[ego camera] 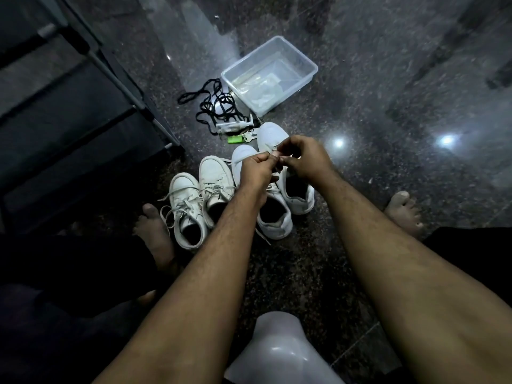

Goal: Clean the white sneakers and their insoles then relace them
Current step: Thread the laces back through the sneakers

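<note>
I see both hands meeting over the right-hand pair of white leather sneakers [273, 189]. The left hand [256, 170] and the right hand [300, 156] have fingers curled in, each pinching a thin white lace [270, 147] between thumb and fingertips; the light is dim, so I cannot tell which eyelet the lace runs from. Directly under the pinch stand those two sneakers side by side, toes pointing away from me, openings dark. Just left of the pinch stands a second pair of white laced sneakers [201, 200], laces loose and spilling onto the dark speckled stone floor [374, 120]. Beyond the pinch lie a small green tag with keys [235, 139], a tangle of black laces [214, 106], and further out a clear rectangular plastic tub [302, 60]. Bare feet flank both pairs. Near me, below the forearms, a pale rounded plastic seat edge [279, 353].
</note>
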The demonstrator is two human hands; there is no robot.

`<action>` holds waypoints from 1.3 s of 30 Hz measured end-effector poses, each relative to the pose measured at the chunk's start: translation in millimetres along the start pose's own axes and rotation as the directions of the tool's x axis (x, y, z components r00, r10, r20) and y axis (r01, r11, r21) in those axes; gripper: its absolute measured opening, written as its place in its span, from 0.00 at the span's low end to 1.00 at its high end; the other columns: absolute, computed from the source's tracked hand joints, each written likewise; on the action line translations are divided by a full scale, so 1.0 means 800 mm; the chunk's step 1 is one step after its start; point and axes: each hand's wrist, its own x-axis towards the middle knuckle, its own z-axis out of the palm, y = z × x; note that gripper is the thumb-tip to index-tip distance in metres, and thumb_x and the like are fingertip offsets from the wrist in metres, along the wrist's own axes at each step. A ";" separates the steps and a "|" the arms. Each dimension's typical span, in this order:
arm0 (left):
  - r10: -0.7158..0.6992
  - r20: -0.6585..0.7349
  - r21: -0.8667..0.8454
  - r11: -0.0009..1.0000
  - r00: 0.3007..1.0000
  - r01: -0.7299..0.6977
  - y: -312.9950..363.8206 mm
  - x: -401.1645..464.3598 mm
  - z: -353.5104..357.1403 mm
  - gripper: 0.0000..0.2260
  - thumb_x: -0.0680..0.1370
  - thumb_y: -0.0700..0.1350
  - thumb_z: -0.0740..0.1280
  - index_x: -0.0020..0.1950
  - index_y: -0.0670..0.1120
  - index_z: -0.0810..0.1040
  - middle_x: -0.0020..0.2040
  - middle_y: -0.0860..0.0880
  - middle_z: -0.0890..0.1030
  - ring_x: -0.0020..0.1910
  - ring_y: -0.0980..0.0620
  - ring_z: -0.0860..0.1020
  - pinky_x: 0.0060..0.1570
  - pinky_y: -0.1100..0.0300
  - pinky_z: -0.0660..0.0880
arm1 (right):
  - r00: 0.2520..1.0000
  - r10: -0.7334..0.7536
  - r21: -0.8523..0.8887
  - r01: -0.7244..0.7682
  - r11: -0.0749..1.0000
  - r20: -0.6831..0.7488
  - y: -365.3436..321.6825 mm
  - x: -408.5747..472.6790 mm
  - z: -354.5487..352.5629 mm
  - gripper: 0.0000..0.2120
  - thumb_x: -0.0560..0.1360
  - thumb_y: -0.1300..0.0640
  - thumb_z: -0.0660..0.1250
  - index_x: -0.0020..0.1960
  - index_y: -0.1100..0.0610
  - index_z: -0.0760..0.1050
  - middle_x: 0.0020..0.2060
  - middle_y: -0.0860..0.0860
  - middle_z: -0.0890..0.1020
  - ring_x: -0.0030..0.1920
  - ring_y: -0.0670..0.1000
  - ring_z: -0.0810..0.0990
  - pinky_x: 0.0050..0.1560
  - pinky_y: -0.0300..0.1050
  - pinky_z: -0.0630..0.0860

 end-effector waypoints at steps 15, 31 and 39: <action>0.146 -0.062 0.114 0.984 0.987 -0.139 -0.001 0.013 -0.011 0.07 0.80 0.39 0.67 0.53 0.37 0.82 0.40 0.47 0.83 0.36 0.60 0.79 0.40 0.63 0.76 | 0.995 0.081 0.192 -0.091 0.977 0.058 -0.017 0.010 0.007 0.05 0.74 0.57 0.71 0.47 0.53 0.75 0.35 0.53 0.79 0.31 0.44 0.75 0.34 0.41 0.70; 0.241 0.259 0.111 0.955 0.935 -0.276 0.008 0.008 0.005 0.09 0.84 0.39 0.60 0.52 0.38 0.79 0.48 0.43 0.82 0.47 0.57 0.79 0.51 0.64 0.74 | 0.967 0.253 0.755 -0.178 0.631 0.016 -0.043 0.004 -0.015 0.11 0.80 0.50 0.67 0.41 0.55 0.74 0.27 0.49 0.73 0.28 0.46 0.69 0.32 0.38 0.72; 0.150 0.058 -0.017 0.989 0.987 -0.149 0.017 0.012 0.003 0.11 0.84 0.47 0.61 0.44 0.49 0.77 0.40 0.52 0.81 0.42 0.55 0.78 0.48 0.56 0.69 | 0.978 -0.017 -0.089 -0.002 0.996 -0.208 -0.036 0.023 -0.055 0.22 0.77 0.38 0.63 0.38 0.55 0.78 0.30 0.46 0.80 0.31 0.43 0.76 0.35 0.42 0.71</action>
